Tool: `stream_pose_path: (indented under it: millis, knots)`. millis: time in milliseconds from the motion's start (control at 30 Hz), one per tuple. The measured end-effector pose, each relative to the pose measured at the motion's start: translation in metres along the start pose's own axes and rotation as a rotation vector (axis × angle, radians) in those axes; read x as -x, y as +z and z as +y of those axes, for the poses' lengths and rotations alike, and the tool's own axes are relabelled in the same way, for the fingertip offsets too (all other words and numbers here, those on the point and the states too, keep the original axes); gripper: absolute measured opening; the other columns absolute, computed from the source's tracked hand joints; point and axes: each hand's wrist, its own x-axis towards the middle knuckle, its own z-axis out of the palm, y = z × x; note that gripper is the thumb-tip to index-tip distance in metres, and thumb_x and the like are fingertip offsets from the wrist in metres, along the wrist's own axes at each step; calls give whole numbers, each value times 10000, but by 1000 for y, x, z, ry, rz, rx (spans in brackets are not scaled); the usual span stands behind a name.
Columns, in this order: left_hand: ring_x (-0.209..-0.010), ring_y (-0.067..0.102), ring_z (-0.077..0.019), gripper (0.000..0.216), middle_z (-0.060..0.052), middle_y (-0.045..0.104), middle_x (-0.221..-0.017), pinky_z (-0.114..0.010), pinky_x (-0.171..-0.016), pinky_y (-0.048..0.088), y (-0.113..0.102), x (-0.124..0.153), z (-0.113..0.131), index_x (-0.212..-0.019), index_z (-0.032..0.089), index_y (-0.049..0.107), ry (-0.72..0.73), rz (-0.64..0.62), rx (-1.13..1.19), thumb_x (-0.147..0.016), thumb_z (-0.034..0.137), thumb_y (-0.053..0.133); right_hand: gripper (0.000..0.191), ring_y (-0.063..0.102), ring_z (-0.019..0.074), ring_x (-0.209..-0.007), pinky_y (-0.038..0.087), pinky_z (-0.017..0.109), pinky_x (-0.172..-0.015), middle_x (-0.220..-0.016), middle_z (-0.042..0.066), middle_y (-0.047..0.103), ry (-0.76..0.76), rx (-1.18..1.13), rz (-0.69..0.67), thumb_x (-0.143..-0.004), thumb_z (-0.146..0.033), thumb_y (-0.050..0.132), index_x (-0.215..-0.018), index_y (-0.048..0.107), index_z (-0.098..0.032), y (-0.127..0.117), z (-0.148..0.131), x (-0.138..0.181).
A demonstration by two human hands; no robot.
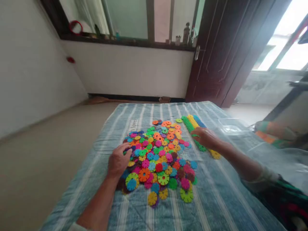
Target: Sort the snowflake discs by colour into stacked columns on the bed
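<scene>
A heap of notched plastic discs (156, 157) in many colours lies on the striped cloth. My left hand (119, 160) rests at the heap's left edge, thumb and fingers slightly apart among the discs; no disc is plainly gripped in it. My right hand (204, 138) is over a row of green discs (187, 123), its fingers closed on a green disc (195, 135) that is mostly covered. Beside the green row run a yellow row (193, 121) and a blue row (199, 121), both partly hidden by my right hand and forearm.
A blue striped cloth (96, 189) covers the table. To the right stand a clear plastic container (232, 126) and a blurred bag with orange and green contents (274, 133). Behind are a window sill with bottles (186, 33) and a dark red door (216, 54).
</scene>
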Motion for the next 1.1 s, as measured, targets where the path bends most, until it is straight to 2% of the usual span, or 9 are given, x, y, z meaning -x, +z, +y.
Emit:
stream_pose_path:
  millis: [200,300,400,500,633,767,867,967,1100]
  knots:
    - [-1033,663,-231,260,-71,734,-1061,-352,-976,499,2,3,-3,-829,196,699,0,29,-7,-760,351,502,261,586,191,-1019,419,268,-861,-1019,74,676,-177,-23,-14,-891,-125,474,-933,723,-189,20,-64,-83]
    - [-1045,659,-237,267,-80,730,-1076,-362,-984,493,2,3,-5,-837,190,705,-16,27,-7,-760,352,507,299,528,213,-1135,403,292,-926,-1132,79,646,-205,-21,-30,-874,-124,488,-1054,710,-213,33,-85,-117]
    - [-1055,655,-233,268,-75,729,-1076,-358,-987,490,3,4,-6,-851,193,707,-19,26,-1,-765,352,510,369,511,236,-1163,412,322,-930,-1217,96,604,-216,-8,-74,-830,-89,507,-1105,703,-240,46,-97,-138]
    - [-1060,652,-232,257,-76,726,-1084,-361,-992,486,4,4,-7,-840,195,706,-33,32,4,-762,348,516,375,536,260,-1124,427,338,-908,-1176,123,615,-226,2,-119,-779,-85,561,-1092,713,-228,54,-98,-146]
    - [-1074,646,-242,268,-83,724,-1085,-380,-1005,477,5,4,-5,-839,192,707,-38,21,12,-763,358,511,388,579,254,-1056,433,315,-866,-1060,106,664,-218,-32,-126,-725,-55,595,-1053,726,-216,56,-92,-149]
    - [-1073,646,-246,278,-81,729,-1071,-383,-994,485,4,3,-4,-834,192,707,-36,17,11,-763,370,506,316,625,212,-937,444,252,-751,-1020,70,699,-158,-125,-78,-690,-59,623,-947,746,-198,54,-88,-151]
    - [-1066,652,-241,277,-81,728,-1080,-376,-994,487,4,2,-4,-834,192,706,-36,21,1,-759,365,504,203,636,167,-787,435,221,-660,-866,32,719,-98,-217,-34,-689,-96,651,-841,757,-179,50,-86,-150]
    - [-1068,653,-232,272,-71,728,-1087,-357,-997,487,3,1,-4,-839,201,705,-18,13,-10,-764,365,501,153,612,127,-674,420,205,-600,-715,3,695,-43,-300,19,-731,-137,638,-824,758,-157,39,-80,-147]
    - [-1079,649,-238,274,-68,728,-1090,-355,-1010,477,1,-2,-4,-836,207,701,-1,1,-11,-766,382,503,178,580,98,-616,407,201,-571,-693,3,689,1,-351,72,-755,-153,618,-866,756,-137,8,-56,-132]
